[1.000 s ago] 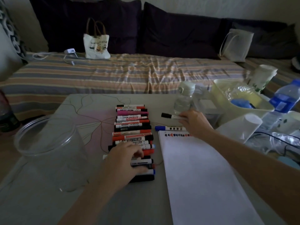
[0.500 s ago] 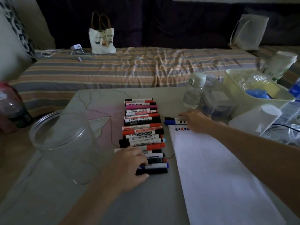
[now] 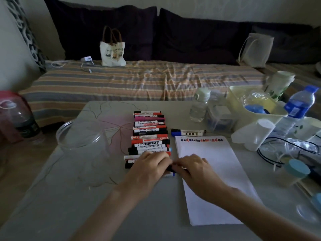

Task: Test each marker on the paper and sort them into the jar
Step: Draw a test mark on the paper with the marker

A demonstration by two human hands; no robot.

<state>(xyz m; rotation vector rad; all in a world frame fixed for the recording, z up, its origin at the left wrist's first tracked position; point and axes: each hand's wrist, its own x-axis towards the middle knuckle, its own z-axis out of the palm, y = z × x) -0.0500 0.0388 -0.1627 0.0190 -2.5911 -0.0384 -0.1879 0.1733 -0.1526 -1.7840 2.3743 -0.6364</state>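
Head view, left to right: a wide clear plastic jar [image 3: 81, 136] stands upright and open on the grey tabletop [image 3: 52, 214], apparently with no markers in it. Just right of it lies a stacked row of whiteboard markers [image 3: 150, 134] with red, black, blue and pink caps. At the near end of that row the left hand [image 3: 149, 168] has its fingers curled down over a dark marker [image 3: 171, 168], and the right hand [image 3: 192, 168] meets it from the other side, fingers curled at the same marker; blur hides exactly how each grips. The right hand lies over the left edge of the white paper pad [image 3: 213, 180], whose top edge carries a line of small red and black test marks. Above the pad lies a blue-capped white marker [image 3: 187, 132].

The step looks like uncapping the next marker. One hand should steady the barrel while the other pulls the cap straight off, clear of the stack so that neighbours do not roll.
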